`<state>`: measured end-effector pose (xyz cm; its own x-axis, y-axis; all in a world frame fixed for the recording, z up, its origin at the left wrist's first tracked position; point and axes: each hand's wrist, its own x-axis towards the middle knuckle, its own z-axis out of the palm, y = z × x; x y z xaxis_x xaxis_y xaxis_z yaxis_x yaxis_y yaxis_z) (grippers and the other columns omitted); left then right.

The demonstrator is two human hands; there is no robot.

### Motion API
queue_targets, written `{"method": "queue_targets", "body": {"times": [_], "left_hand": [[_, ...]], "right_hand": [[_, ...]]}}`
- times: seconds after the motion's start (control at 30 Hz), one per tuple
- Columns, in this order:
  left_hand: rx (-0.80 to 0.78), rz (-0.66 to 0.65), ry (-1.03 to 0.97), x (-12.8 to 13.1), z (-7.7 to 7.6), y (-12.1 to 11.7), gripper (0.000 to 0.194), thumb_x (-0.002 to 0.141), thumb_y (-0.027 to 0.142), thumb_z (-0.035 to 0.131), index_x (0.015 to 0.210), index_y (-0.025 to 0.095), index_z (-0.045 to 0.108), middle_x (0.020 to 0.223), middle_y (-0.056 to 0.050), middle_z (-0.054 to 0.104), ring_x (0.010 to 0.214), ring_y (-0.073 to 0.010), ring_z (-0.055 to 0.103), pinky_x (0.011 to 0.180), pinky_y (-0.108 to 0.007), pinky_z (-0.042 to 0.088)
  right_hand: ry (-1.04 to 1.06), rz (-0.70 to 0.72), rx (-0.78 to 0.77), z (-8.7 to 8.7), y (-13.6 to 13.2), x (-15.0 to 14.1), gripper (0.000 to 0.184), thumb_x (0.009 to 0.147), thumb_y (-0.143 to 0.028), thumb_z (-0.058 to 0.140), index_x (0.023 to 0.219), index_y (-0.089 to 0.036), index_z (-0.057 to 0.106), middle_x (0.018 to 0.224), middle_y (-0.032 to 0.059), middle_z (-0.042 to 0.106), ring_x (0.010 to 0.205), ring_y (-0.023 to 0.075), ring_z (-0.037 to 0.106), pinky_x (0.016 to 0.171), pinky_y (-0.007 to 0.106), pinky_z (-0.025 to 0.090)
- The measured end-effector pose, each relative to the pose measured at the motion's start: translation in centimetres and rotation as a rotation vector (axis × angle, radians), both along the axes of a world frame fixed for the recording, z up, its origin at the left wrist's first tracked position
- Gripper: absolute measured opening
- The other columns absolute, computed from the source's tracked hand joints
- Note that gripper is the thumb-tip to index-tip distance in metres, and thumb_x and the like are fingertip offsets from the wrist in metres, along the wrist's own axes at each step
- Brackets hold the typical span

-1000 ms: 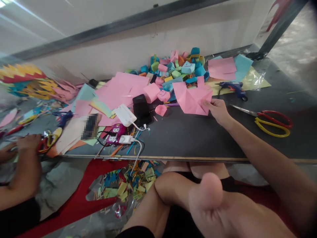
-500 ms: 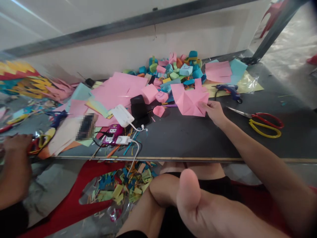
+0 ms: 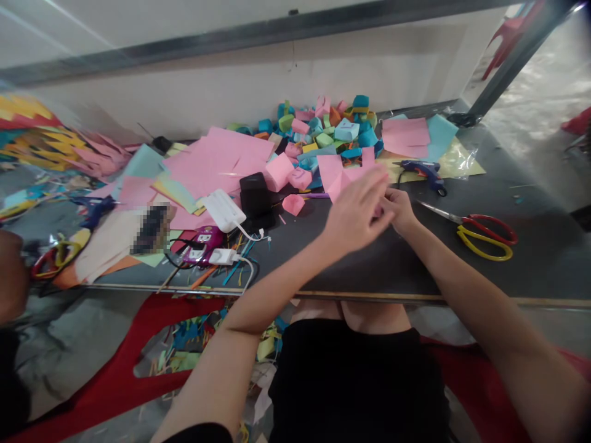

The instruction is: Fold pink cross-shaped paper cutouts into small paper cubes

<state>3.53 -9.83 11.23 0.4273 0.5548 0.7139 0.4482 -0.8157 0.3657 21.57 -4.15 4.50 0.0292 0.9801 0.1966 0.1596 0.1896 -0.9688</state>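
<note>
"Where's your paper (image 3: pixel 328 172)?"

"Just left of your right hand (image 3: pixel 401 211), which pinches its right side. Your left hand (image 3: pixel 353 212), fingers spread, crosses its near side; contact and long axis are unclear."

Two hands at a pink sheet (image 3: pixel 329 170)

The right hand (image 3: pixel 399 210) pinches the sheet's right side, the grip partly hidden; the left hand (image 3: pixel 357 212), fingers spread, covers part of it. Right of the sheet lie scissors (image 3: pixel 463 220) and a blue glue gun (image 3: pixel 423 170); behind it, piled paper boxes (image 3: pixel 327 130); left of it, a black case (image 3: pixel 255 193).
</note>
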Motion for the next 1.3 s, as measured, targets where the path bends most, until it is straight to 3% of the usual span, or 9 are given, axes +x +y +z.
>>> {"method": "queue_targets", "body": {"times": [0.1,0.17,0.3,0.37,0.47,0.6,0.7,1.17,1.3], "left_hand": [[-0.094,0.223,0.02,-1.6,-3.2,5.8,0.071,0.098,0.064,0.07,0.153,0.019,0.06,0.168,-0.02,0.053,0.163,-0.0399,0.041,0.131,-0.06,0.039],[-0.151,0.225,0.024,-2.7,-4.9,7.9,0.065,0.1,0.065,0.067,0.148,0.022,0.064,0.161,-0.019,0.06,0.156,-0.0383,0.051,0.128,-0.056,0.04],[-0.404,0.087,-0.107,-3.8,-6.6,8.6,0.05,0.102,0.064,0.064,0.123,0.019,0.074,0.105,-0.009,0.078,0.096,-0.023,0.072,0.095,-0.038,0.055],[-0.543,-0.005,-0.265,-3.8,-6.8,8.5,0.049,0.099,0.068,0.066,0.099,0.02,0.073,0.08,-0.001,0.066,0.073,-0.0159,0.059,0.073,-0.03,0.049],[-0.705,-0.153,-0.46,-3.8,-6.7,8.5,0.052,0.091,0.07,0.076,0.081,0.02,0.064,0.071,0.003,0.052,0.066,-0.0117,0.046,0.063,-0.026,0.039],[-1.012,-0.329,-0.619,-3.9,-6.3,8.4,0.049,0.081,0.06,0.091,0.086,0.021,0.062,0.075,0.004,0.053,0.066,-0.0099,0.048,0.063,-0.023,0.041],[-1.176,-0.417,-0.663,-4.0,-6.2,8.1,0.053,0.077,0.057,0.095,0.084,0.021,0.058,0.073,0.005,0.055,0.062,-0.0101,0.052,0.061,-0.024,0.044],[-1.232,-0.467,-0.793,-2.9,-6.2,7.3,0.047,0.086,0.043,0.093,0.077,0.02,0.053,0.072,0.005,0.058,0.064,-0.009,0.058,0.062,-0.022,0.047],[-1.218,-0.474,-0.812,-2.7,-6.4,7.2,0.048,0.085,0.044,0.094,0.077,0.019,0.054,0.071,0.005,0.058,0.062,-0.0088,0.058,0.062,-0.022,0.047]], "right_hand": [[-0.001,-0.051,0.016,0.1,-0.2,-0.3,0.073,0.063,-0.094,0.077,0.058,-0.023,0.061,0.056,-0.002,0.053,0.055,0.0115,0.041,0.054,0.029,0.033],[-0.029,-0.035,0.022,0.2,-0.4,-0.4,0.079,0.062,-0.1,0.072,0.057,-0.023,0.056,0.057,-0.0021,0.049,0.057,0.0115,0.04,0.056,0.03,0.031],[-0.12,0.001,0.018,0.2,-0.5,-0.1,0.086,0.062,-0.109,0.06,0.06,-0.024,0.05,0.06,-0.0014,0.044,0.06,0.0124,0.037,0.056,0.03,0.028],[-0.166,0.034,0.032,0.2,-0.6,0.0,0.084,0.068,-0.108,0.057,0.071,-0.023,0.059,0.068,0.0018,0.054,0.066,0.0166,0.049,0.06,0.032,0.038],[-0.264,0.09,0.059,0.3,-0.9,0.2,0.078,0.073,-0.094,0.07,0.104,-0.023,0.07,0.099,0.0099,0.073,0.093,0.0295,0.069,0.084,0.044,0.057],[-0.41,0.102,0.032,0.2,-1.1,0.3,0.085,0.067,-0.069,0.089,0.133,-0.021,0.064,0.132,0.0177,0.073,0.123,0.0431,0.07,0.109,0.06,0.055],[-0.383,0.099,0.083,-0.1,-0.9,0.4,0.094,0.07,-0.07,0.086,0.144,-0.021,0.056,0.145,0.0184,0.069,0.135,0.0434,0.065,0.117,0.061,0.052],[-0.838,-0.132,0.462,0.0,-1.3,1.1,0.101,0.092,-0.062,0.065,0.173,-0.024,0.018,0.167,0.0237,0.045,0.141,0.0456,0.059,0.109,0.068,0.053],[-0.901,-0.203,0.545,0.1,-1.3,1.0,0.093,0.089,-0.06,0.068,0.166,-0.024,0.032,0.165,0.0227,0.045,0.152,0.0497,0.046,0.115,0.073,0.045]]}}
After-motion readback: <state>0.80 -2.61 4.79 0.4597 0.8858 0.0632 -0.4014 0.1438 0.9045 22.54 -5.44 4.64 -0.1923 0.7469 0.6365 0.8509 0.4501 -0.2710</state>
